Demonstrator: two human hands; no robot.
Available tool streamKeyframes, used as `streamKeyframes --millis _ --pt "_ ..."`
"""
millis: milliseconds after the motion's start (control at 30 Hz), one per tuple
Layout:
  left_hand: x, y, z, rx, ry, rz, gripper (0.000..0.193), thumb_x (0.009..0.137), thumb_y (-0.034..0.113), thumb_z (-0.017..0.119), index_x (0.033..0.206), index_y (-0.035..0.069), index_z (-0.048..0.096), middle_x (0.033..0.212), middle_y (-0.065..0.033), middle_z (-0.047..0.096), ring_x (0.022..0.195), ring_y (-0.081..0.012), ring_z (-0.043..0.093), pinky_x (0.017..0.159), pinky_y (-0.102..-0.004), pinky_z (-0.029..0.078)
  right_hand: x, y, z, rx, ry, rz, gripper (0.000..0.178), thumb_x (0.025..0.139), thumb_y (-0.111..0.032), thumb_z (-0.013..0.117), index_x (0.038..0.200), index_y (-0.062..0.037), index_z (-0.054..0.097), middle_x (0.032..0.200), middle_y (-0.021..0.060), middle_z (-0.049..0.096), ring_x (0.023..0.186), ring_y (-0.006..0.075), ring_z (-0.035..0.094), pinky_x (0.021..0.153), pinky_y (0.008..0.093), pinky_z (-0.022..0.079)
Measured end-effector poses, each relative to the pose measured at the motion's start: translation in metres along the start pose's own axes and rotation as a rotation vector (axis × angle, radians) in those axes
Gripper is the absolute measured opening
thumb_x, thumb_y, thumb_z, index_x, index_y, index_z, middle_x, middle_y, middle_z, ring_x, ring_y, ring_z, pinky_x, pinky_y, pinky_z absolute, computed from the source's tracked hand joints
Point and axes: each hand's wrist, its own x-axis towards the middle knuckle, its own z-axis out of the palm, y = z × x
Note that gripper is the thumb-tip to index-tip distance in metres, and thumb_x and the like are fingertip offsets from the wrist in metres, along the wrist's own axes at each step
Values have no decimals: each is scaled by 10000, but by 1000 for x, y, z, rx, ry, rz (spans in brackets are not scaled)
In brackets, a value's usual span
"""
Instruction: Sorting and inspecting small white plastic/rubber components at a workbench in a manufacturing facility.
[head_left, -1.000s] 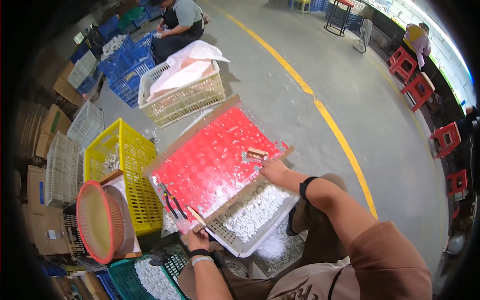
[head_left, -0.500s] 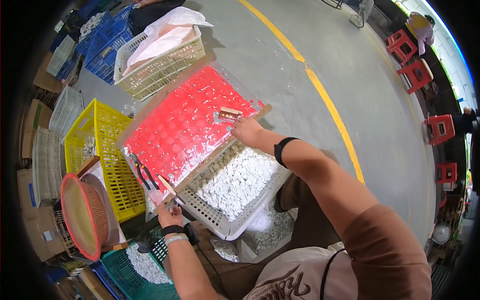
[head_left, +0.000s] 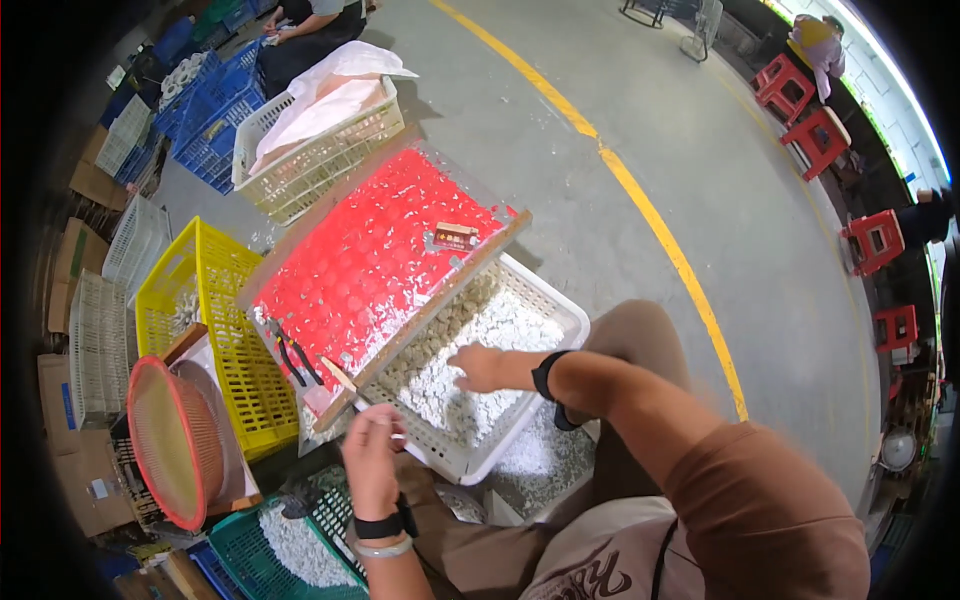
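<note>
My right hand reaches over the white basket; its fingers are apart, at the heap of small white pieces. My left hand is at the basket's near left corner, fingers curled together; what they hold, if anything, is too small to make out. Above the basket lies a red-topped board with a wooden front edge, scattered with white scraps. On it are a small printed box, black-handled pliers and a light wooden stick near the left corner.
A yellow crate and a red-rimmed sieve stand at the left. A green basket with white pieces is at lower left. A pale crate stands beyond the board. Red stools line the right; another person sits far back.
My right hand has left the small box on the board and come down to the white pieces. My left hand has moved off the board's corner, toward me and rightward.
</note>
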Motion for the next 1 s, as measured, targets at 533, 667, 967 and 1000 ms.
streamKeyframes --millis 533,667,967,1000 --pt "41 14 -47 -639 367 5 169 924 200 508 1037 75 520 910 -21 546 784 -124 518 658 -242 462 197 63 109 357 170 -136 430 883 -408 398 1196 -159 555 1244 101 552 1194 239 480 1021 479 325" --pt "52 14 -42 -662 333 -49 159 928 207 512 1029 86 527 900 -6 537 790 -114 508 660 -233 450 194 80 131 822 170 -219 435 874 -418 423 1197 -160 558 1261 101 535 1197 250 470 1018 474 329" --pt "61 -3 -43 -749 381 -55 182 906 141 496 1058 46 533 912 -40 556 776 -129 528 660 -253 480 82 15 94 -248 -242 -11 448 790 -372 582 1171 -137 583 1274 196 434 1198 351 397 950 487 394" --pt "62 -3 -40 -758 360 -60 187 906 143 498 1062 44 533 913 -43 557 776 -128 531 662 -251 482 70 17 98 -208 -279 -66 445 783 -357 588 1170 -137 586 1250 228 438 1200 355 398 941 496 400"
